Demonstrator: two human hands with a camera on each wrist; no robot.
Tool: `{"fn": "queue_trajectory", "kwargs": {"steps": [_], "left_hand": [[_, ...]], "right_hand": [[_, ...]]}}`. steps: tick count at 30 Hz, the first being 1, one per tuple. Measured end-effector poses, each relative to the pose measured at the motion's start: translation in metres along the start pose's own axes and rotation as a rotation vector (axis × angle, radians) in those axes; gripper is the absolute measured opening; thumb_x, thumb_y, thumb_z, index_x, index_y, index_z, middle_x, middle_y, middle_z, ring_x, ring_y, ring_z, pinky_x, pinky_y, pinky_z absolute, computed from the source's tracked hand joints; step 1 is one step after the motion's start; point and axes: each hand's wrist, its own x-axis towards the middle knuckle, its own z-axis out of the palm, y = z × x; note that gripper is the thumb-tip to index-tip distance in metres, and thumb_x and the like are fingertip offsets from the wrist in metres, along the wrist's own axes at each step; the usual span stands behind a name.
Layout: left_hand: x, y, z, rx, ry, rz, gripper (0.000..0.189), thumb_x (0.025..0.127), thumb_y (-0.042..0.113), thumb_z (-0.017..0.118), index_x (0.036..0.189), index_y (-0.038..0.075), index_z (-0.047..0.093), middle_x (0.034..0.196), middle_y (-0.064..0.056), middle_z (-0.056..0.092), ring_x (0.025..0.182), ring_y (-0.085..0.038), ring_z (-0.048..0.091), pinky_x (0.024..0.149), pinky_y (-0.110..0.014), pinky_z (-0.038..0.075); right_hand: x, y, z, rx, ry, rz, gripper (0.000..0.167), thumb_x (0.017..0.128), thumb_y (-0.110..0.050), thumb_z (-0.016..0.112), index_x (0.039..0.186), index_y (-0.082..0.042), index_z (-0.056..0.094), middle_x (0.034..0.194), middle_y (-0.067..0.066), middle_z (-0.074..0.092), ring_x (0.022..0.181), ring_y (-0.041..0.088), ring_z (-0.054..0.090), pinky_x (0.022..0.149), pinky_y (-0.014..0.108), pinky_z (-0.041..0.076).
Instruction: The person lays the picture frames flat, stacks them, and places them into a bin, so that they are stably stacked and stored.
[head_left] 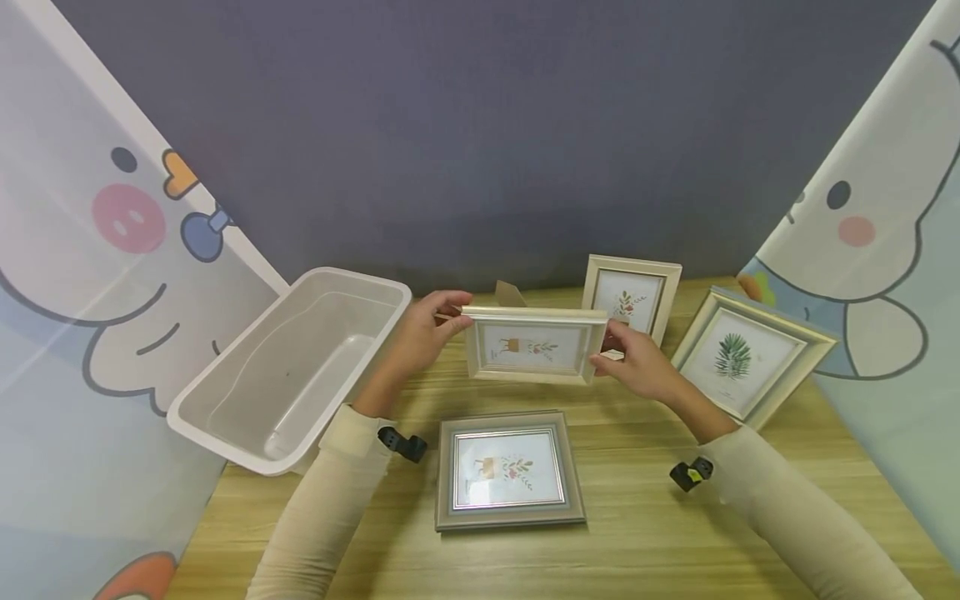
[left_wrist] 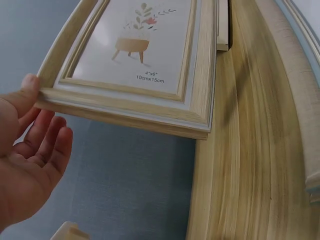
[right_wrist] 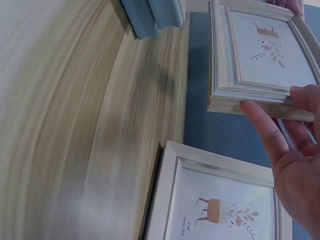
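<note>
Both hands hold a pale wood-toned picture frame (head_left: pixel 528 346) up at the middle of the table, its potted-plant print turned sideways. My left hand (head_left: pixel 429 329) pinches it by the left end near the top corner, with the thumb (left_wrist: pixel 29 84) on the edge and the fingers behind. At the right end, the thumb of my right hand (head_left: pixel 636 360) lies on the front border while a finger touches the side. A support flap (head_left: pixel 510 295) shows behind the frame. In the right wrist view, a whitish frame (right_wrist: pixel 165 192) with a similar print stands below it.
A taupe frame (head_left: pixel 510 521) lies face up near the front. At the back right stand a cream frame (head_left: pixel 633 265) and a larger leaf-print frame (head_left: pixel 787 367). An off-white plastic bin (head_left: pixel 225 375) is at the left. A dark wall panel (head_left: pixel 480 150) rises behind the wooden table (head_left: pixel 637 517).
</note>
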Motion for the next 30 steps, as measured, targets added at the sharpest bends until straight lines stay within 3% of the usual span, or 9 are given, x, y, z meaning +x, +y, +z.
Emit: {"fn": "queue_trajectory", "kwargs": {"steps": [3, 10, 16, 23, 26, 30], "left_hand": [[0.000, -0.003, -0.002, -0.051, -0.025, -0.008, 0.041, 0.098, 0.019, 0.069, 0.137, 0.009, 0.061, 0.135, -0.013, 0.064, 0.116, -0.027, 0.065, 0.097, -0.045, 0.056], [0.000, -0.010, -0.006, -0.153, -0.132, -0.038, 0.053, 0.100, 0.022, 0.066, 0.149, 0.012, 0.048, 0.149, -0.013, 0.055, 0.135, -0.033, 0.056, 0.107, -0.047, 0.052], [-0.001, -0.016, -0.008, -0.226, -0.215, -0.029, 0.063, 0.102, 0.033, 0.063, 0.156, 0.012, 0.039, 0.158, -0.015, 0.044, 0.146, -0.037, 0.044, 0.112, -0.054, 0.046], [-0.001, -0.022, -0.006, -0.324, -0.287, 0.037, 0.109, 0.081, 0.078, 0.059, 0.159, 0.007, 0.031, 0.162, -0.019, 0.037, 0.150, -0.040, 0.036, 0.115, -0.061, 0.039], [-0.002, -0.023, -0.006, -0.376, -0.327, 0.068, 0.115, 0.078, 0.081, 0.060, 0.159, 0.006, 0.028, 0.163, -0.018, 0.035, 0.150, -0.040, 0.034, 0.113, -0.059, 0.040], [-0.003, -0.028, -0.005, -0.464, -0.374, 0.114, 0.110, 0.082, 0.077, 0.062, 0.160, 0.009, 0.027, 0.166, -0.015, 0.032, 0.151, -0.041, 0.032, 0.113, -0.045, 0.039]], "right_hand": [[-0.001, 0.000, 0.000, 0.013, -0.009, -0.019, 0.022, 0.096, 0.003, 0.065, 0.115, 0.006, 0.056, 0.110, 0.025, 0.067, 0.103, 0.037, 0.071, 0.072, 0.036, 0.064], [-0.004, -0.002, -0.002, 0.062, -0.035, -0.041, 0.044, 0.095, 0.007, 0.064, 0.136, 0.010, 0.050, 0.118, 0.032, 0.064, 0.101, 0.012, 0.070, 0.072, 0.031, 0.064], [-0.007, -0.006, -0.002, 0.096, -0.065, -0.040, 0.048, 0.095, 0.009, 0.062, 0.140, 0.011, 0.046, 0.125, 0.034, 0.060, 0.103, -0.001, 0.066, 0.071, 0.030, 0.064], [-0.009, -0.011, -0.001, 0.112, -0.080, -0.049, 0.050, 0.094, 0.011, 0.062, 0.141, 0.012, 0.045, 0.127, 0.036, 0.059, 0.103, -0.004, 0.065, 0.072, 0.031, 0.064], [-0.009, -0.013, -0.002, 0.123, -0.093, -0.053, 0.050, 0.094, 0.011, 0.061, 0.141, 0.012, 0.044, 0.127, 0.037, 0.058, 0.104, -0.003, 0.065, 0.073, 0.032, 0.064], [-0.009, -0.016, -0.001, 0.138, -0.106, -0.061, 0.048, 0.094, 0.013, 0.060, 0.139, 0.014, 0.045, 0.126, 0.038, 0.058, 0.103, -0.001, 0.066, 0.073, 0.037, 0.064]]}}
